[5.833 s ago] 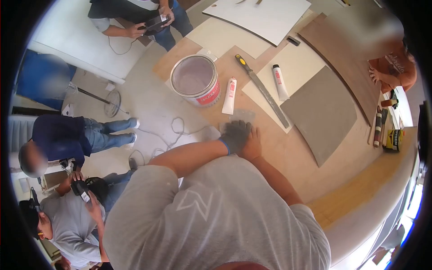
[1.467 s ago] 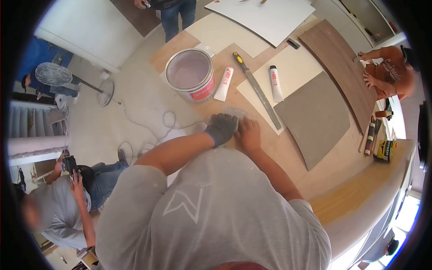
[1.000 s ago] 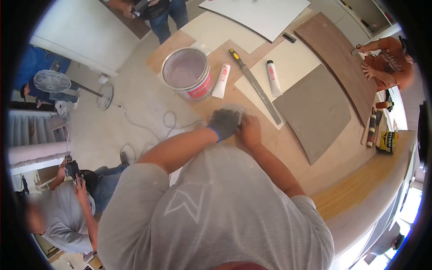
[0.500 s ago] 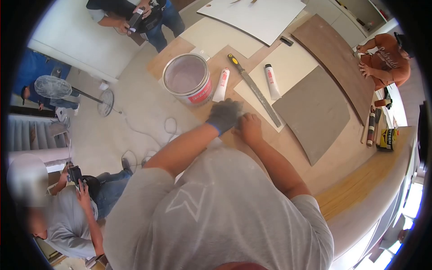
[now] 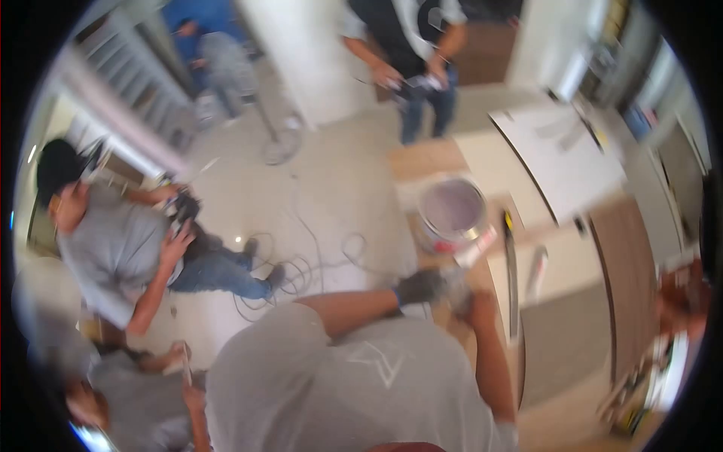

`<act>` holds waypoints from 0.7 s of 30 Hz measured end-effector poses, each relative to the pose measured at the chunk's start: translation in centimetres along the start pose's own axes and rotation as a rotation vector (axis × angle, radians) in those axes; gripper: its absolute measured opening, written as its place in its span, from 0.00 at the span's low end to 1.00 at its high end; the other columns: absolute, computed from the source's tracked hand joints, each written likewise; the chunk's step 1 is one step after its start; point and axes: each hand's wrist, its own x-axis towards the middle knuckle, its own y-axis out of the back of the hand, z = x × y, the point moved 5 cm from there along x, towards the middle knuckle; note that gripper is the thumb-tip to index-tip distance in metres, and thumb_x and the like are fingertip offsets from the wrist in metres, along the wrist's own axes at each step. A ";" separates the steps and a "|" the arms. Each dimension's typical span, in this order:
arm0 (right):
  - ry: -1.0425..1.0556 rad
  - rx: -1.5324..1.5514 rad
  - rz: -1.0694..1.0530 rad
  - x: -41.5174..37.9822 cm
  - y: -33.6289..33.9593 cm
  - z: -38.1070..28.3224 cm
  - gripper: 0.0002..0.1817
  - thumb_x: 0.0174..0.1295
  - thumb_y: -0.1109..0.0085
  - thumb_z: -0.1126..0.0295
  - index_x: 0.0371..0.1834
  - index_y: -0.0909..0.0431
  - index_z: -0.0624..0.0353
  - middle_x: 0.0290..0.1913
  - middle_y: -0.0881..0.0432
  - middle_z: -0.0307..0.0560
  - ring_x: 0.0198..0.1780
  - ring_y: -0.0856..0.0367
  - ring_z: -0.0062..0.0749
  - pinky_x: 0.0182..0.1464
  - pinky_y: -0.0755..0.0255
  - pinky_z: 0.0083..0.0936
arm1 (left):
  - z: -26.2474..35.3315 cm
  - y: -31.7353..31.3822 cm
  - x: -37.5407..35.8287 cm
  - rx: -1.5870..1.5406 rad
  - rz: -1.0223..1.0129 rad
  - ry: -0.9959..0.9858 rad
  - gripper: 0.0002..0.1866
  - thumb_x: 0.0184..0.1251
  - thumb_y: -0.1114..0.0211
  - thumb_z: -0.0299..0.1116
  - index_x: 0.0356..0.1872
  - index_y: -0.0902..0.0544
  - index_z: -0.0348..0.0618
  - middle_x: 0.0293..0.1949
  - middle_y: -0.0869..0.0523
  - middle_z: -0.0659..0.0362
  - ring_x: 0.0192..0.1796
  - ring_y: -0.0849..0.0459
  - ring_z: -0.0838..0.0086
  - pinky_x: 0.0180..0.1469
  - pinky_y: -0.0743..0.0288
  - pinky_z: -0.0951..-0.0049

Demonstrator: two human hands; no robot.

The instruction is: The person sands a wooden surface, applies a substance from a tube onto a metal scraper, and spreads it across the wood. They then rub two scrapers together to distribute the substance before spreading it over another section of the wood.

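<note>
My left hand (image 5: pixel 420 288), in a dark grey glove with a blue cuff, is curled at the table's near edge. Close beside it is my bare right hand (image 5: pixel 461 301), its fingers bent and blurred. A pale blur lies between the two hands; what they hold cannot be made out. Just beyond them lies a white tube (image 5: pixel 477 247) next to an open can (image 5: pixel 452 209) with a pinkish-grey inside. Right of these are a long flat file (image 5: pixel 511 275) with a yellow and black handle and a second white tube (image 5: pixel 538 270).
A grey-brown sheet (image 5: pixel 565 343), a brown panel (image 5: pixel 625 279) and a white board (image 5: pixel 561 162) lie on the table. People stand beyond the table (image 5: pixel 410 60) and at left (image 5: pixel 120 248). Cables (image 5: pixel 279 282) coil on the floor near a stand fan (image 5: pixel 275 143).
My view has swung left, so the table and hands sit further right and everything is blurred. Both hands remain close together at the table edge. Another person now shows at lower left.
</note>
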 end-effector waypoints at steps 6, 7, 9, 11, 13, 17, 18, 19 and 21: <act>-0.130 0.125 0.134 -1.3 1.2 -0.4 0.50 0.29 0.11 0.54 0.60 0.29 0.53 0.59 0.24 0.56 0.63 0.26 0.57 0.63 0.28 0.53 | -1.9 -1.0 -0.9 -0.230 -0.146 0.482 0.16 0.71 0.41 0.40 0.50 0.19 0.40 0.42 0.13 0.42 0.45 0.15 0.46 0.48 0.25 0.51; -0.126 0.131 0.118 -0.9 1.2 -0.3 0.51 0.30 0.11 0.55 0.62 0.31 0.53 0.59 0.24 0.56 0.64 0.26 0.57 0.63 0.27 0.53 | -2.5 -1.6 -1.1 -0.256 -0.124 0.479 0.16 0.71 0.40 0.41 0.50 0.18 0.40 0.41 0.13 0.42 0.45 0.15 0.46 0.48 0.25 0.51; -0.123 0.119 0.091 -0.7 0.4 0.1 0.53 0.30 0.12 0.55 0.63 0.32 0.53 0.60 0.24 0.55 0.65 0.27 0.57 0.64 0.28 0.54 | -2.4 -1.5 -1.3 -0.282 -0.105 0.468 0.16 0.71 0.39 0.41 0.50 0.18 0.40 0.41 0.13 0.42 0.44 0.15 0.46 0.48 0.25 0.52; -0.141 0.109 0.055 -0.3 0.3 -0.3 0.54 0.31 0.12 0.55 0.65 0.34 0.54 0.61 0.25 0.55 0.66 0.28 0.57 0.64 0.29 0.56 | -0.8 0.9 -1.1 -0.278 -0.103 0.456 0.16 0.71 0.39 0.40 0.50 0.18 0.40 0.40 0.13 0.43 0.43 0.15 0.47 0.48 0.25 0.52; -0.178 0.094 0.000 -1.1 0.2 -1.1 0.55 0.31 0.13 0.54 0.66 0.35 0.54 0.63 0.26 0.56 0.67 0.30 0.58 0.64 0.29 0.58 | -0.1 1.3 -1.4 -0.223 -0.081 0.411 0.16 0.71 0.39 0.40 0.50 0.18 0.39 0.40 0.13 0.44 0.42 0.15 0.50 0.48 0.24 0.54; -0.177 0.025 0.019 -3.4 2.0 -4.4 0.60 0.33 0.16 0.47 0.72 0.38 0.55 0.63 0.28 0.57 0.67 0.31 0.59 0.63 0.31 0.60 | -1.4 -0.6 -2.5 -0.206 -0.054 0.357 0.17 0.71 0.38 0.39 0.52 0.18 0.38 0.40 0.13 0.46 0.41 0.14 0.55 0.47 0.24 0.55; -0.192 0.002 0.046 -3.9 2.1 -5.1 0.62 0.34 0.17 0.45 0.74 0.40 0.55 0.62 0.28 0.57 0.67 0.32 0.59 0.63 0.31 0.59 | -3.1 -2.4 -2.8 -0.152 -0.065 0.349 0.17 0.72 0.38 0.39 0.53 0.18 0.39 0.41 0.13 0.47 0.41 0.14 0.56 0.48 0.24 0.56; -0.205 -0.019 0.070 -3.9 1.8 -5.6 0.64 0.35 0.18 0.43 0.76 0.42 0.56 0.62 0.29 0.58 0.67 0.32 0.58 0.63 0.31 0.59 | -3.3 -2.4 -3.0 -0.098 -0.077 0.345 0.17 0.72 0.39 0.39 0.54 0.18 0.39 0.42 0.13 0.47 0.41 0.14 0.57 0.48 0.24 0.56; -0.206 -0.049 0.071 -3.7 0.7 -5.6 0.66 0.35 0.19 0.40 0.78 0.44 0.56 0.61 0.28 0.57 0.66 0.31 0.58 0.62 0.30 0.58 | -3.5 -2.3 -3.6 -0.127 -0.120 0.426 0.17 0.73 0.40 0.39 0.55 0.18 0.40 0.45 0.13 0.47 0.43 0.15 0.58 0.50 0.23 0.58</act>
